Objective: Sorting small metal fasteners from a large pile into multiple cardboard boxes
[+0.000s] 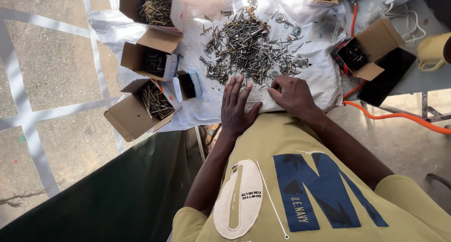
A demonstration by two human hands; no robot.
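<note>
We note a white cloth [310, 77] spread over the work surface, crumpled at its edges. On its middle lies a wide, loose pile of screws [249, 44], mixed with a few washers and other small metal fittings. Along the cloth's left edge stand three open cardboard boxes [134, 113] holding sorted fasteners, with a small blue-rimmed box [188, 85] just beside the nearest; another open carton [369, 47] sits to the right, near an orange cable [394, 115] and a dark flat slab [387, 77].

Our left hand [237, 105] rests flat on the cloth, fingers spread and empty, fingertips just short of the pile's near edge. Our right hand [291, 94] is curled, fingertips pinched down at that same edge; whether a screw is between them we cannot tell.

Our judgement on handling: each screw is light, rigid and hard, with a sharp point and a smooth shank that may slip. The heap tangles and scatters easily. A single piece is best pinched at mid-shank or under the head, clear of the tip.
</note>
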